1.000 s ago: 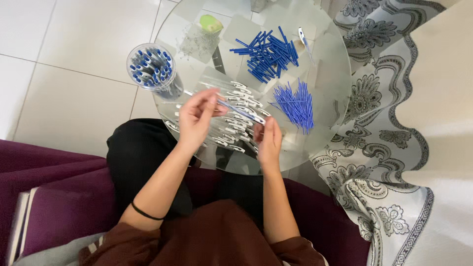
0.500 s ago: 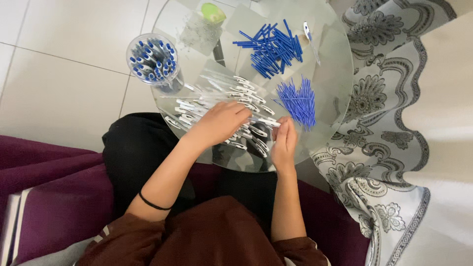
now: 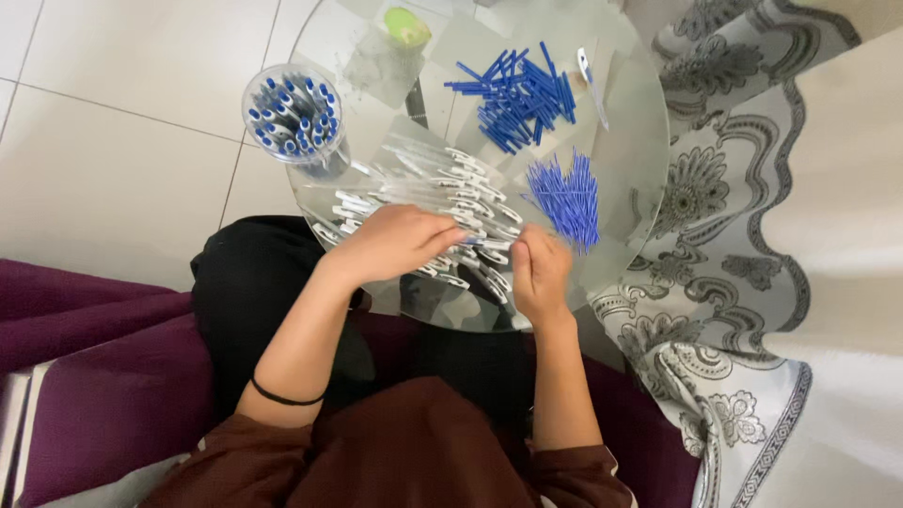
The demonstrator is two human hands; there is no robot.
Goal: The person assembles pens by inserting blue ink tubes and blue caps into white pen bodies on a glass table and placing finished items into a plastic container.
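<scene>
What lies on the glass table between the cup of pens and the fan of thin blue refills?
In the head view, the heap of clear pen barrels fills the stretch between the cup and the refills.

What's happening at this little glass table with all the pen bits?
A seated person works over a round glass table. The left hand lies on a heap of clear pen barrels, while the right hand is closed at the heap's edge near a pile of thin blue refills. Further off lie blue caps, and a clear cup of assembled pens stands at the left.
</scene>
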